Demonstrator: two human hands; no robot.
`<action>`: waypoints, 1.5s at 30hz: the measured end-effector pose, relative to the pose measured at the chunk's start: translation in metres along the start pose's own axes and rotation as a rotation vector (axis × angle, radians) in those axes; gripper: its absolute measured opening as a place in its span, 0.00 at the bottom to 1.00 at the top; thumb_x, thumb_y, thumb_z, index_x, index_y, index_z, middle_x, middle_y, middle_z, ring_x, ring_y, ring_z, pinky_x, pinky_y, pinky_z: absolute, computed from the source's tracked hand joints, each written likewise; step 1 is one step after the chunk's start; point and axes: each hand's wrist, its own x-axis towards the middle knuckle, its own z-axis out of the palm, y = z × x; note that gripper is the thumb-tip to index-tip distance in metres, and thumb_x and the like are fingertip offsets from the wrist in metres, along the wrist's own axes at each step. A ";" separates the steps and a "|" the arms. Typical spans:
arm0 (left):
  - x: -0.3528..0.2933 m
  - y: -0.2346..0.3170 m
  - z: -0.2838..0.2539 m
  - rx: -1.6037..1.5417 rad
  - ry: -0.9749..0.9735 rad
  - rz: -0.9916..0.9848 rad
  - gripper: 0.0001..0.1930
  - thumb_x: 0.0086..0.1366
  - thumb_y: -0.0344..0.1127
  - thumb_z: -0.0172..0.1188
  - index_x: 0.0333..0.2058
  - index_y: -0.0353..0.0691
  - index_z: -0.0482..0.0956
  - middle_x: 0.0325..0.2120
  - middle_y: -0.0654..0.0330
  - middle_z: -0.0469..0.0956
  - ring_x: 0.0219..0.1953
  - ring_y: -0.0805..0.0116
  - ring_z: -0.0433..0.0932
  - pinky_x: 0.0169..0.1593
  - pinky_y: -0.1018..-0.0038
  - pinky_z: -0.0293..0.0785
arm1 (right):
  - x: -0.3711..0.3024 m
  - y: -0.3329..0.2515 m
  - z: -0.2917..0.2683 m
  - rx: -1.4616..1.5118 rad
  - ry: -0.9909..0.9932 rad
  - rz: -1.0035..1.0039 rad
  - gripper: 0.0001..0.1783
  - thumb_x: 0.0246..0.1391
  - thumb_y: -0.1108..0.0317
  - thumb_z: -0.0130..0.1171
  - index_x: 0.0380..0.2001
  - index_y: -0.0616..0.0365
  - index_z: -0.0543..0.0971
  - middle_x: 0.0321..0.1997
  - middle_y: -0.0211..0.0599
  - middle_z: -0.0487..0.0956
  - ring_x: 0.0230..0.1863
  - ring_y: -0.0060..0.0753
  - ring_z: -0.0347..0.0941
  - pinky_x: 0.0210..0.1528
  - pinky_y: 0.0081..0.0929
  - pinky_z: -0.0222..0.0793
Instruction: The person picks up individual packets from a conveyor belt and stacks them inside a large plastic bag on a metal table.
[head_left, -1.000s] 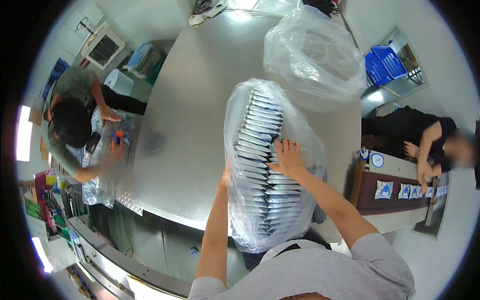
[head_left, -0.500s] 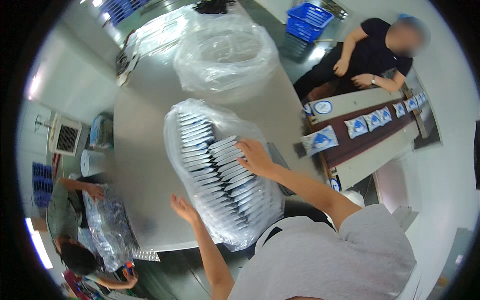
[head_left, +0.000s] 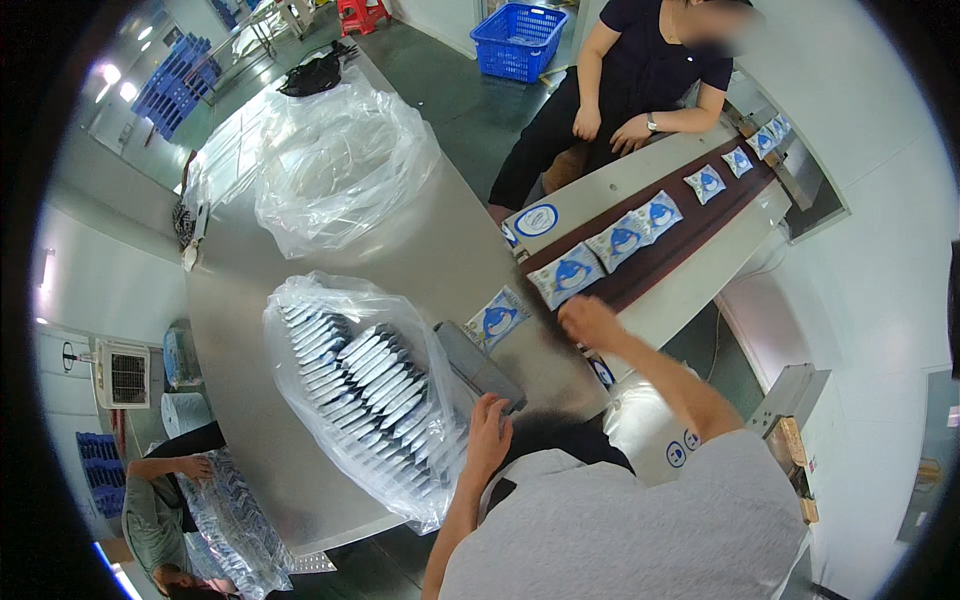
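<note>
- The left hand (head_left: 488, 432) is laid on the near right end of a clear plastic bag (head_left: 370, 390) packed with rows of flat silver-and-dark sachets; its fingers are spread apart and pressed flat on the plastic rather than clamped round anything.
- That bag is seen lying on the steel surface (head_left: 440, 250) close to its near edge, with its length running from the far left toward the near right corner.
- A grey flat block (head_left: 478, 365) is set against the bag's right side, just beyond the left hand.
- The right hand (head_left: 590, 322) is held out over the near end of a dark conveyor belt (head_left: 680, 245) at the surface's right edge; the hand is blurred, its fingers appear curled together, and whether anything is held in them cannot be told.
- A single blue-and-white pouch (head_left: 497, 320) is lying on the surface between the bag and the belt, near the right hand but apart from it.
- More pouches of that kind (head_left: 622, 240) are spaced in a row along the belt.
- A second, crumpled clear bag (head_left: 340, 165) is placed toward the far end of the surface, well apart from the filled one.
- A seated person in dark clothes (head_left: 640, 80) is at the far side of the belt, and another person's hand (head_left: 190, 467) is seen on a further bag of sachets past the left edge.
</note>
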 end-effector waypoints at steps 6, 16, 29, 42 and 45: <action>0.026 0.013 0.019 0.073 -0.159 -0.034 0.15 0.57 0.31 0.56 0.45 0.39 0.71 0.49 0.48 0.67 0.51 0.47 0.66 0.52 0.60 0.66 | 0.032 0.170 -0.101 -0.357 -0.123 0.191 0.24 0.49 0.75 0.52 0.52 0.49 0.68 0.58 0.31 0.67 0.60 0.40 0.61 0.53 0.48 0.64; 0.030 0.020 0.030 -0.009 -0.161 -0.191 0.14 0.59 0.32 0.56 0.44 0.39 0.71 0.47 0.48 0.68 0.49 0.46 0.68 0.51 0.61 0.67 | 0.088 0.209 -0.138 -0.507 -0.594 -0.108 0.22 0.31 0.54 0.69 0.33 0.48 0.79 0.44 0.29 0.73 0.52 0.39 0.67 0.46 0.44 0.66; 0.048 -0.026 0.096 -0.957 -0.156 -0.703 0.14 0.63 0.32 0.54 0.47 0.36 0.71 0.45 0.56 0.71 0.53 0.60 0.69 0.54 0.69 0.67 | 0.116 0.210 -0.121 -0.361 -0.854 -0.146 0.37 0.27 0.47 0.71 0.40 0.59 0.75 0.47 0.40 0.69 0.55 0.47 0.62 0.52 0.41 0.62; 0.133 -0.023 0.110 -2.103 0.596 -0.978 0.18 0.60 0.40 0.56 0.48 0.45 0.69 0.45 0.61 0.73 0.49 0.60 0.69 0.54 0.63 0.63 | 0.176 0.007 0.067 0.061 -1.052 -0.259 0.57 0.22 0.40 0.72 0.52 0.69 0.65 0.54 0.58 0.68 0.56 0.51 0.64 0.57 0.36 0.60; 0.120 -0.022 0.100 -1.984 0.551 -0.740 0.20 0.60 0.39 0.57 0.51 0.45 0.68 0.48 0.62 0.71 0.51 0.60 0.68 0.56 0.64 0.61 | 0.146 -0.018 0.025 0.413 -0.867 -0.049 0.52 0.23 0.51 0.76 0.52 0.66 0.65 0.52 0.48 0.70 0.55 0.43 0.65 0.58 0.33 0.59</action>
